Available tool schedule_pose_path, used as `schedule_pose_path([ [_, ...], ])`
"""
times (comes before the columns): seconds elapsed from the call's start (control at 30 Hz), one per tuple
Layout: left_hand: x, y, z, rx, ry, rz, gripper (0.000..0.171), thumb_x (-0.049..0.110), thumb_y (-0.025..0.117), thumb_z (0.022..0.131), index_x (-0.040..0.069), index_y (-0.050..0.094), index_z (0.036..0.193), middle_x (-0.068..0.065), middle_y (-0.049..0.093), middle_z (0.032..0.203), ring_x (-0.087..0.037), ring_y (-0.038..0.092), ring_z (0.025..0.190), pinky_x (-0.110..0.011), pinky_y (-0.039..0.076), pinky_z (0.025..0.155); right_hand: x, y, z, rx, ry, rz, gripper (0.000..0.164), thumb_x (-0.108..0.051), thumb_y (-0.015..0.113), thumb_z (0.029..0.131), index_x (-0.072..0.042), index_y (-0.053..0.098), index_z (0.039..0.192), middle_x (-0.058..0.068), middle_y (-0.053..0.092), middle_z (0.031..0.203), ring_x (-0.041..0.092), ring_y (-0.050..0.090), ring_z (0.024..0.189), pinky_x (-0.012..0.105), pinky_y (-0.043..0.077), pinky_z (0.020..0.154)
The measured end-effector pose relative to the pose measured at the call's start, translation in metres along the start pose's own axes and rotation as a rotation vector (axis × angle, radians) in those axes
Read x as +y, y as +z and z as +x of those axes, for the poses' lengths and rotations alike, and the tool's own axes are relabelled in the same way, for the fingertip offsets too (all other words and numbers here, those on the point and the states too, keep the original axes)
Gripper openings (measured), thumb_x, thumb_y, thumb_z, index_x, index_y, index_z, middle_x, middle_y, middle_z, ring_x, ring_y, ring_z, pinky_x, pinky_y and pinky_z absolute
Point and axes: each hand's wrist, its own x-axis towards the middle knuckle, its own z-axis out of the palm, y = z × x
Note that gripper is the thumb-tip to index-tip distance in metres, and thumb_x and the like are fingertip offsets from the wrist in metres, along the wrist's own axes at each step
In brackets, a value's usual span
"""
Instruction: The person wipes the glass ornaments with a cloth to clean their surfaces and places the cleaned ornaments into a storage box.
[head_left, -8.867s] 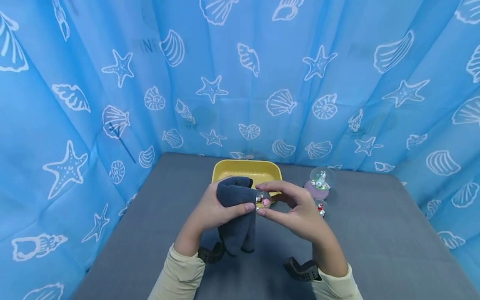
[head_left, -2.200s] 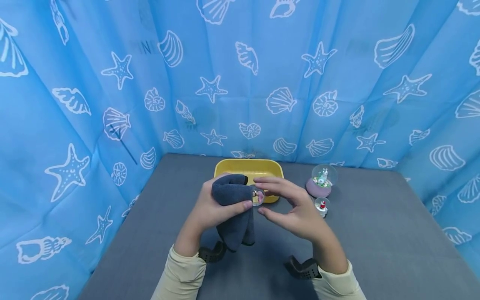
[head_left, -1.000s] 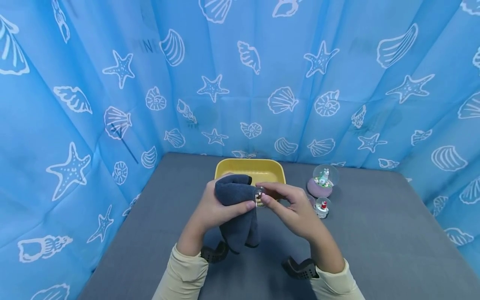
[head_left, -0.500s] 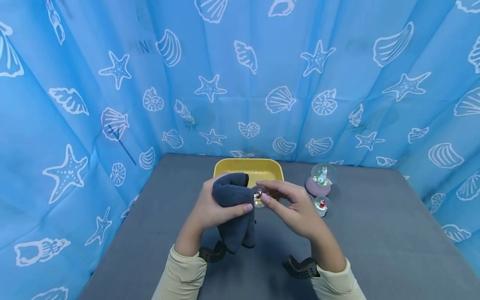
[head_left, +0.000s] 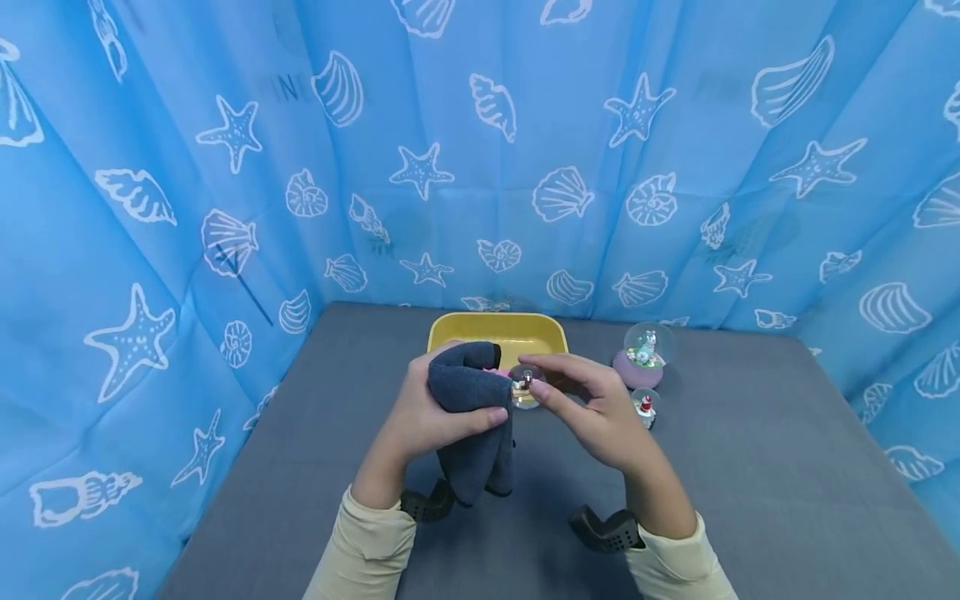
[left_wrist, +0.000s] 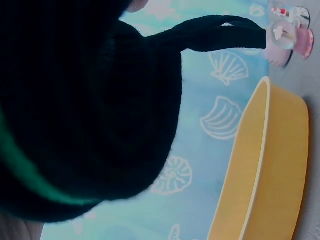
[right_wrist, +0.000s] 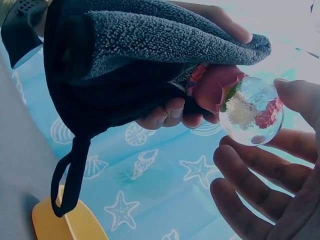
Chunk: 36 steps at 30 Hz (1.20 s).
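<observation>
My left hand point(head_left: 420, 421) grips a folded dark grey towel point(head_left: 468, 387), fingers beneath and thumb along its near side. The towel wraps the pink base of a small snow globe point(right_wrist: 252, 112), whose glass ball points right, toward my right hand point(head_left: 592, 408). White and pink shapes show inside the glass. In the head view, my right thumb and forefinger hold the ball; its other fingers are spread below it in the right wrist view. Most of the base is hidden by the towel. A dark towel loop point(right_wrist: 67, 182) hangs free.
A yellow tray point(head_left: 558, 333) stands behind my hands. To its right are a larger snow globe with a purple base point(head_left: 637, 372) and a small one with a red-and-white figure point(head_left: 645, 408). A pink-based globe point(left_wrist: 304, 42) shows in the left wrist view. Blue curtains point(head_left: 480, 167) border the table.
My right fingertips, spread off the glass about two seconds ago, now touch it. The globe has turned in the towel, with some pink showing above the cloth. My left hand keeps its grip.
</observation>
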Motion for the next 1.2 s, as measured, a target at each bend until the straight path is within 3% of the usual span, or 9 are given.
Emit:
schedule_pose_path([
  [0.2,-0.002,-0.003,-0.002,0.011,0.026,0.003,0.049,0.02,0.085,0.072,0.019,0.063,0.116,-0.002,0.066,0.105,-0.022,0.064,0.091,-0.038,0.056,0.081,0.003,-0.003,-0.003,0.043,0.027,0.042,0.034,0.003,0.059,0.094,-0.008,0.065,0.126,0.007,0.069,0.117,0.014,0.065,0.095,0.023,0.056,0.081],
  [0.4,-0.001,-0.012,-0.001,0.046,0.002,-0.012,0.048,0.016,0.085,0.072,0.018,0.064,0.115,-0.004,0.067,0.103,-0.024,0.065,0.089,-0.039,0.056,0.082,0.005,-0.012,-0.002,0.1,0.051,0.043,0.031,0.003,0.056,0.096,-0.003,0.064,0.125,0.013,0.067,0.12,0.011,0.065,0.101,0.02,0.055,0.083],
  [0.53,0.0,-0.019,-0.001,0.064,-0.013,0.011,0.047,0.014,0.085,0.072,0.019,0.065,0.113,-0.004,0.066,0.101,-0.024,0.066,0.088,-0.04,0.056,0.081,0.005,-0.01,0.0,0.105,0.071,0.052,0.035,0.004,0.06,0.093,-0.004,0.064,0.126,0.011,0.067,0.119,0.013,0.061,0.094,0.02,0.055,0.075],
  [0.7,-0.001,-0.032,-0.007,0.129,-0.043,0.052,0.046,0.011,0.086,0.071,0.02,0.065,0.111,-0.003,0.067,0.099,-0.023,0.066,0.087,-0.039,0.056,0.08,0.01,-0.003,0.001,0.101,0.116,0.024,0.038,-0.002,0.068,0.09,-0.013,0.065,0.126,0.004,0.067,0.118,0.014,0.063,0.096,0.024,0.057,0.077],
  [0.9,-0.002,-0.045,-0.007,0.182,-0.022,0.036,0.045,0.008,0.085,0.07,0.017,0.066,0.11,-0.005,0.067,0.097,-0.027,0.066,0.086,-0.039,0.056,0.078,0.017,0.001,0.005,0.126,0.142,-0.029,0.041,-0.008,0.078,0.083,-0.017,0.066,0.121,0.002,0.068,0.116,0.013,0.066,0.101,0.028,0.058,0.08],
  [1.1,-0.006,-0.047,-0.007,0.19,-0.036,0.024,0.046,0.008,0.085,0.07,0.016,0.067,0.112,-0.006,0.068,0.099,-0.028,0.067,0.087,-0.039,0.056,0.08,0.019,0.007,0.012,0.086,0.216,-0.052,0.037,-0.011,0.078,0.083,-0.009,0.066,0.118,0.007,0.069,0.115,0.018,0.065,0.104,0.045,0.058,0.084],
  [1.2,-0.008,-0.049,-0.007,0.192,-0.047,0.016,0.046,0.008,0.085,0.071,0.015,0.067,0.112,-0.007,0.068,0.099,-0.028,0.067,0.087,-0.039,0.056,0.08,0.023,0.013,0.015,0.081,0.247,-0.063,0.037,-0.009,0.076,0.084,-0.003,0.065,0.119,0.013,0.068,0.116,0.025,0.065,0.104,0.047,0.058,0.083],
])
